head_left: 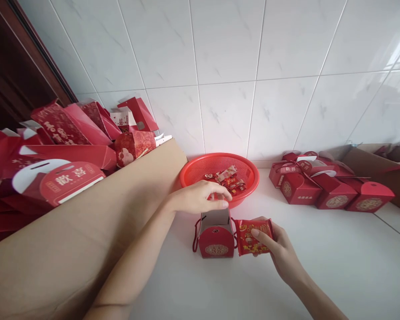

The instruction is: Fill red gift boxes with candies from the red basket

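A small red gift box (216, 240) with dark red cord handles stands upright on the white surface, its top open. Just above its opening is my left hand (200, 198), fingers curved and thumb apart, with nothing visible in its grasp. To the right of the box, my right hand (275, 242) grips a red wrapped snack packet (250, 235), thumb across its printed front. The packet's left edge is beside the box's right cord. Behind the box sits a red plastic basket (186, 173) with several small wrapped candies (228, 175) inside; my left hand covers part of its front rim.
A large cardboard carton (130, 200) full of red gift boxes (66, 178) occupies the left side. Several closed red boxes (335, 191) are grouped at right, near another brown carton (393, 178). A tiled wall (226, 111) borders the back.
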{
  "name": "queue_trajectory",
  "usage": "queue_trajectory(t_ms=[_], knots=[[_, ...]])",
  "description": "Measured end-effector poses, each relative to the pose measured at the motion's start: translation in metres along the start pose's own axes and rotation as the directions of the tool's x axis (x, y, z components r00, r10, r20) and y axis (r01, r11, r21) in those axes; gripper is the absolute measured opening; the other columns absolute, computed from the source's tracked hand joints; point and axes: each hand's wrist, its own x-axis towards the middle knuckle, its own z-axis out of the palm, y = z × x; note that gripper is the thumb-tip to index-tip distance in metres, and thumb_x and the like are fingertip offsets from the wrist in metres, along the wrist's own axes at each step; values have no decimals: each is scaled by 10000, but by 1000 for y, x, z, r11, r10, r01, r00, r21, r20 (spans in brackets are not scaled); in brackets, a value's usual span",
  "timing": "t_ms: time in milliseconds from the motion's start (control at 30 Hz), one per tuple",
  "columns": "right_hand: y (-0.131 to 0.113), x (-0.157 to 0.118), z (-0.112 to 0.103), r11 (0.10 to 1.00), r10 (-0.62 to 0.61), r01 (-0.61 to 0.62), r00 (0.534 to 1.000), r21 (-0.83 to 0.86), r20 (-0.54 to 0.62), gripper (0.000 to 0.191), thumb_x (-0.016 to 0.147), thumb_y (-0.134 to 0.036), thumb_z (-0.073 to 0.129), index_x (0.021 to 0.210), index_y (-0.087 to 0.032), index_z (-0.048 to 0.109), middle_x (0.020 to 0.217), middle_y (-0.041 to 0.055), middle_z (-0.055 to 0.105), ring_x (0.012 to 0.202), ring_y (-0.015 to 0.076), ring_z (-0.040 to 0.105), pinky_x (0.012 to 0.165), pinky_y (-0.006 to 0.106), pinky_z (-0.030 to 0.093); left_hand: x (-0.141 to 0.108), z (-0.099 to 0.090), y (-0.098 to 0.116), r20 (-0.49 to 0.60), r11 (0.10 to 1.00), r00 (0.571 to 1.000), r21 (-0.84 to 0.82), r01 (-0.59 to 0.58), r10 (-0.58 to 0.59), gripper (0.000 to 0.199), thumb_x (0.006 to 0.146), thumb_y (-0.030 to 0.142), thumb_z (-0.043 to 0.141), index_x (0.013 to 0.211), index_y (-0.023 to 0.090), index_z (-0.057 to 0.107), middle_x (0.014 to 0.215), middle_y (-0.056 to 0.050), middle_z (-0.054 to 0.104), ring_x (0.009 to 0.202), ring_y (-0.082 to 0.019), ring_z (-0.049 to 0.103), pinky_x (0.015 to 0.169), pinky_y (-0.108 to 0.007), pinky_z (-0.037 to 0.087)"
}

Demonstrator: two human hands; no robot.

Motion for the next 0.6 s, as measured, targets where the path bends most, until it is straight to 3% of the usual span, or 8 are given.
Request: queue_trajectory(t_ms=[67,200,367,600], knots=[[-1,1,-1,1000,-7,7,1000,9,-21,396,775,-529,766,877,-155,688,762,59,677,653,169,610,524,259,497,0,3,0,-19,991,1000,-131,16,-19,293,909,292,525,1140,214,688,1174,-45,694,1039,-198,615,851,-284,472],[-5,2,-4,999,-26,27,997,20,-72,400,742,-526,791,855,-157,686,747,49,663,639,171,612,510,262,499,0,15,-2,41,954,999,-298,29,-17,402,838,136,419,1150,213,662,1133,-31,667,972,-165,601,748,-252,479],[-13,8,-10,998,-55,60,986,26,-161,419,697,-523,822,843,-155,685,728,48,659,614,177,606,499,278,506,-3,28,-9,11,945,995,-315,-92,101,448,770,46,407,1110,189,662,1150,-56,656,1013,-171,594,880,-301,487],[-23,16,-14,987,-104,132,956,88,-275,417,617,-490,869,757,-157,662,690,50,644,581,173,586,452,278,491,-13,27,-16,-32,938,985,-303,-170,169,458,802,19,396,1127,209,656,1224,-55,650,1176,-187,580,1065,-361,433]])
